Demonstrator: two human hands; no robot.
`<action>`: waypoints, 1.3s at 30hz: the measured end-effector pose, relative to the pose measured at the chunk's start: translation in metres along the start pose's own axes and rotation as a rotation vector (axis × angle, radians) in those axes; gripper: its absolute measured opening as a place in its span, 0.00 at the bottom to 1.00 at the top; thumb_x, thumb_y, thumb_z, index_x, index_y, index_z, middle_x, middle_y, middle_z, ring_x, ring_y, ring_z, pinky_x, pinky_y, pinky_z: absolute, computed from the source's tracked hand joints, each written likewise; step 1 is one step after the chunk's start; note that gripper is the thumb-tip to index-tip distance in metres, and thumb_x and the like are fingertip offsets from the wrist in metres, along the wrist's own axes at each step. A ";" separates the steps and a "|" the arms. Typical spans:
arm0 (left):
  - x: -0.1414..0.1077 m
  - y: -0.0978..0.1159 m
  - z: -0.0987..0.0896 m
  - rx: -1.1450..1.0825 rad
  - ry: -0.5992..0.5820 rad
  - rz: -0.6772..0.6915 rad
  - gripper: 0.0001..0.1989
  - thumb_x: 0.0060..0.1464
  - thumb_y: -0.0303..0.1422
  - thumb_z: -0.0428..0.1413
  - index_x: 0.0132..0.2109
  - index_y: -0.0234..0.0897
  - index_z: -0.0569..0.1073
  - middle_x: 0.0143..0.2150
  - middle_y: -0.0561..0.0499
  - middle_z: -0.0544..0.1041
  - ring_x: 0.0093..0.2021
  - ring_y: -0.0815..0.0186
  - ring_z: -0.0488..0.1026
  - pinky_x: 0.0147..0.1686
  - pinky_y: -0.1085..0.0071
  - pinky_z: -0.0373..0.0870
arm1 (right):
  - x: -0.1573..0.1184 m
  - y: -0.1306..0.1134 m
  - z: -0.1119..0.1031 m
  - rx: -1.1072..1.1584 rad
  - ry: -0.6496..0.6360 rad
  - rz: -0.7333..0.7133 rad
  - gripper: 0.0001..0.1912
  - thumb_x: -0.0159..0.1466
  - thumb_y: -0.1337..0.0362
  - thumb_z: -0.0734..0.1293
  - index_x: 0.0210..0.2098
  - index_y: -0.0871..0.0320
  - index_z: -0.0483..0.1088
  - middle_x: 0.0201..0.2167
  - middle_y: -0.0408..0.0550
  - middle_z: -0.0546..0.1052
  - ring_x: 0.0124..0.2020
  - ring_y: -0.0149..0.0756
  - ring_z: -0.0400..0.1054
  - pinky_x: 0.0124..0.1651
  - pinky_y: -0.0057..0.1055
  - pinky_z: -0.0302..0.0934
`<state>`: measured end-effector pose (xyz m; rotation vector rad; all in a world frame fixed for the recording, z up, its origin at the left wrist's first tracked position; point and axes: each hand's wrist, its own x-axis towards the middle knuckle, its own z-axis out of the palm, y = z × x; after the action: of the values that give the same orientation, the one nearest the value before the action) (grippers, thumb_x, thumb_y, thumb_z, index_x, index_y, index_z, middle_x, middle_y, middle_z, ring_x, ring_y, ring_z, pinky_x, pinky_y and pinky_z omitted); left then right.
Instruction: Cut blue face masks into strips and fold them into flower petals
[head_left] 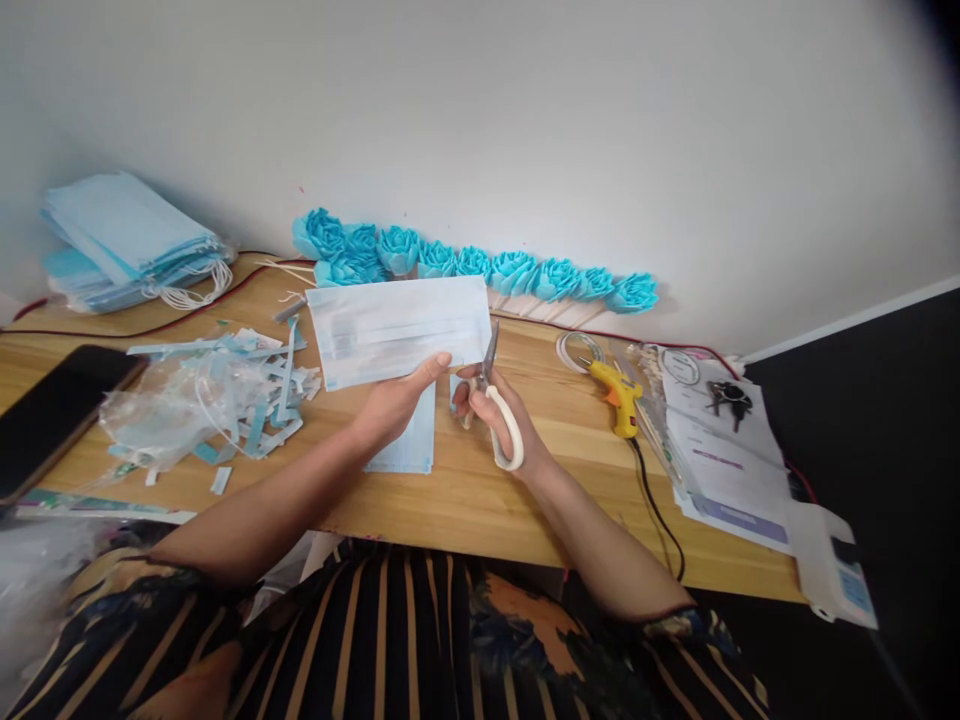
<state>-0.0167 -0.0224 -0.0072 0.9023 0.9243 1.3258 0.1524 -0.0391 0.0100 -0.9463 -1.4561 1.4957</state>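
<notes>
My left hand point(401, 400) pinches the lower edge of a pale blue face mask point(397, 325), its thumb on the front and the other fingers hidden behind. The mask is held up above the table, spread flat. My right hand point(517, 425) grips white-handled scissors point(508, 430), blades pointing up beside the mask's right edge. Whether the blades touch the mask I cannot tell. Below my left hand, more pale blue mask material point(409, 440) lies on the wooden table point(480, 510).
Blue paper-like flowers point(514, 272) on sticks line the wall. At left are stacked masks point(131, 235), a phone point(56, 410) and cut scraps with clear plastic point(217, 395). A yellow glue gun point(619, 397), papers point(724, 450) and keys point(729, 400) lie at right.
</notes>
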 end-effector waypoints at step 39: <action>-0.002 0.012 0.003 0.163 0.124 0.110 0.15 0.50 0.46 0.65 0.29 0.39 0.76 0.46 0.46 0.81 0.56 0.50 0.72 0.65 0.54 0.58 | -0.004 0.003 -0.001 0.058 0.066 0.052 0.24 0.61 0.45 0.71 0.48 0.55 0.72 0.27 0.41 0.73 0.23 0.29 0.65 0.27 0.29 0.60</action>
<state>-0.0189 -0.0237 0.0053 1.0170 1.1048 1.4289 0.1542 -0.0421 0.0073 -0.9958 -1.3434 1.5217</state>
